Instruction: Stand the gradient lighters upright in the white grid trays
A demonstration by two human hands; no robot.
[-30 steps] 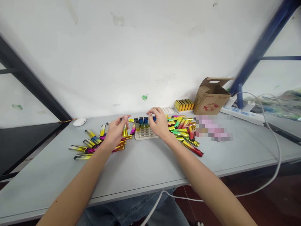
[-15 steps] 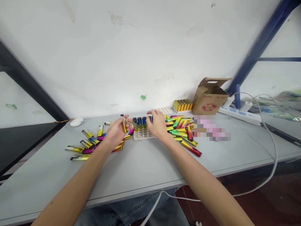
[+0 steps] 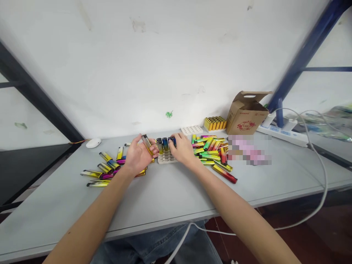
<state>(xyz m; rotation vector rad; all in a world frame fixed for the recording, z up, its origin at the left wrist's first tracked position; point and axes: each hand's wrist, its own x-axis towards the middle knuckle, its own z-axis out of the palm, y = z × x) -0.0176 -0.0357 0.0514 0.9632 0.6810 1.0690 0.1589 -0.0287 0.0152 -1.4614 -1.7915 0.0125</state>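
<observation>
My left hand (image 3: 136,157) is closed around a silver-and-yellow lighter (image 3: 147,143), tilted with its black top up, just left of a white honeycomb tray (image 3: 166,158). Upright in the tray's back row stand several lighters, among them a dark blue one (image 3: 165,143). My right hand (image 3: 183,148) reaches over the tray's right side, its fingers closed on a blue lighter (image 3: 172,140) in that row. The front cells hold nothing, and the hand hides the tray's right part.
Loose lighters lie left (image 3: 106,167) and right (image 3: 210,156) of the tray. Behind are another white tray (image 3: 191,130), a block of upright yellow lighters (image 3: 215,124) and an open cardboard box (image 3: 244,119). A power strip (image 3: 286,135), white cable (image 3: 324,172) and white mouse (image 3: 93,143) are around.
The lighter in my left hand has gone from nearly upright to tilted, and that palm has turned up more. My right fingers have come down onto a blue lighter. The view has shifted slightly.
</observation>
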